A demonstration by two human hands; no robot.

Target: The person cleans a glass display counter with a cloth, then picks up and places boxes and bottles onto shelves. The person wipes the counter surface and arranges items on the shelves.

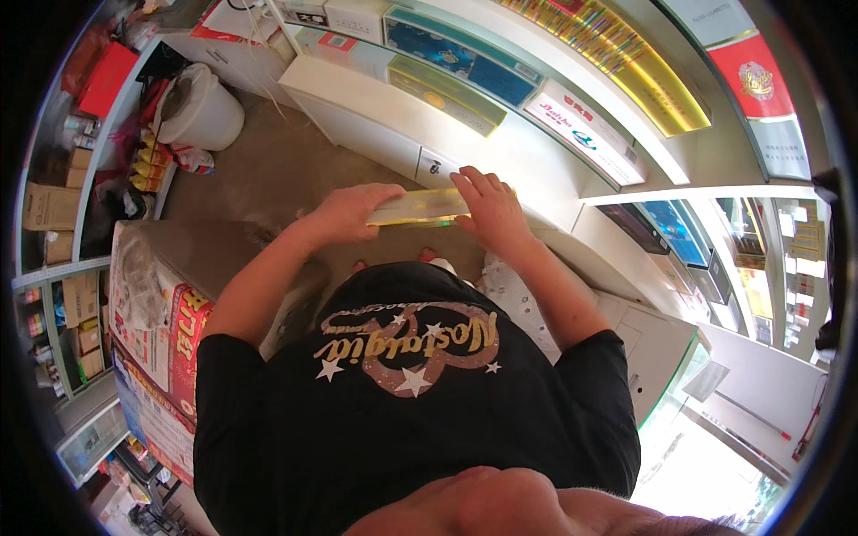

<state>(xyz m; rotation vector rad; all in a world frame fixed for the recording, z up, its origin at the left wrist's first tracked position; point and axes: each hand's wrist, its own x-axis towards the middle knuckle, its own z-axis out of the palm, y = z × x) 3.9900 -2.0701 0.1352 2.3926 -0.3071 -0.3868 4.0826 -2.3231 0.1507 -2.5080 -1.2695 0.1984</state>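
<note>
Between my two hands, in front of my chest, is a long, narrow carton [423,205] with pale and shiny gold faces, held roughly level. My left hand [350,213] grips its left end, thumb along the upper edge. At the right end, my right hand [493,206] lies over the carton with its fingers spread across the top. The palm sides of both hands are hidden. Beyond the carton, a yellow-gold carton [446,95] stands on the white shelf unit [362,80], near a blue patterned carton [462,57] and a white and red carton [583,132].
Stacked printed boxes [157,335] stand close on my left. A white bucket [224,114] and yellow-capped bottles [149,167] are at the far left beside a shelf rack [107,161]. White cabinets [643,335] and a glass-edged counter lie to the right.
</note>
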